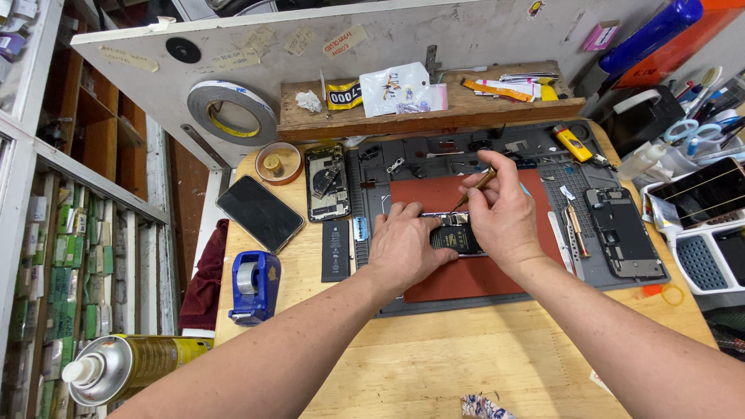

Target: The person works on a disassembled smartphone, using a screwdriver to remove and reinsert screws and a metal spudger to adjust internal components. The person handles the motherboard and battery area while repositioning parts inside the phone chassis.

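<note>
An opened phone (456, 235) lies on a red mat (473, 275) that covers the middle of a grey work mat (512, 147). My left hand (403, 247) rests flat on the phone's left side and holds it down. My right hand (503, 209) grips a thin brass-coloured screwdriver (475, 188), its tip touching the phone's upper part. Much of the phone is hidden under both hands.
An open phone frame (327, 183), a black phone screen (259, 212), a black battery (335, 250) and a blue tape dispenser (254, 285) lie left. A second open phone (623, 233) and metal tools (575, 230) lie right. A spray can (128, 367) stands bottom left.
</note>
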